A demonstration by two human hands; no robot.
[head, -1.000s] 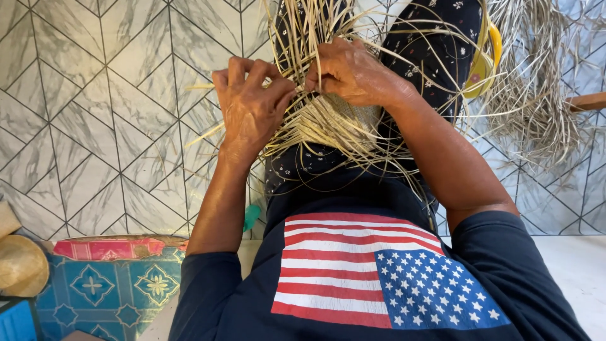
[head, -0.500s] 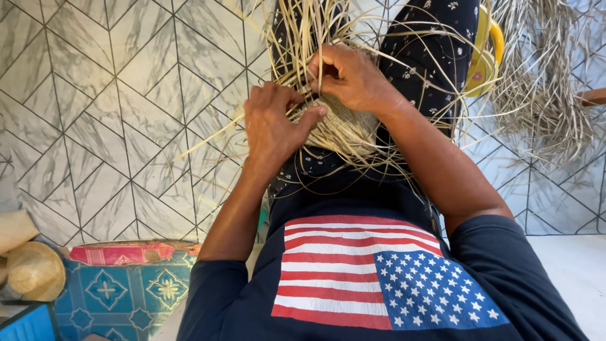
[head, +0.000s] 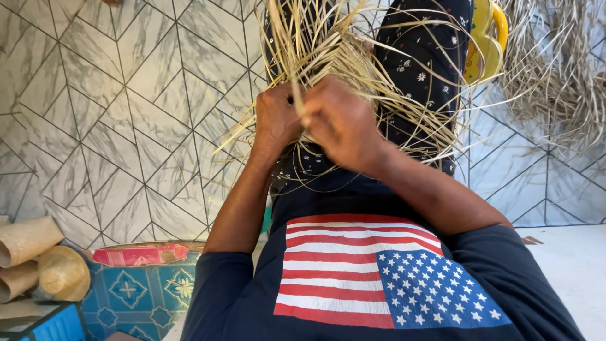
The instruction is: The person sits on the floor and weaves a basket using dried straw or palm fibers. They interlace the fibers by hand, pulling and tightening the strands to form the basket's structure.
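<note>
A bundle of pale dried straw strips (head: 353, 63) fans out over my lap, partly woven into a flat piece. My left hand (head: 276, 120) is closed around strands at the woven edge. Right beside it, my right hand (head: 341, 123) pinches other strands, knuckles toward the camera. The two hands nearly touch. My dark floral trousers (head: 423, 69) lie under the straw. The fingertips and the exact weave point are hidden behind the hands.
A yellow plastic object (head: 486, 38) lies by my leg at upper right. More loose straw (head: 555, 69) is piled at the far right. A blue patterned box (head: 139, 290), rolled woven mats (head: 25, 243) and a small straw hat (head: 63, 271) sit at lower left on the tiled floor.
My hands have drawn together at the middle of the straw. The left hand went from spread fingers to a closed grip. The view shifted slightly.
</note>
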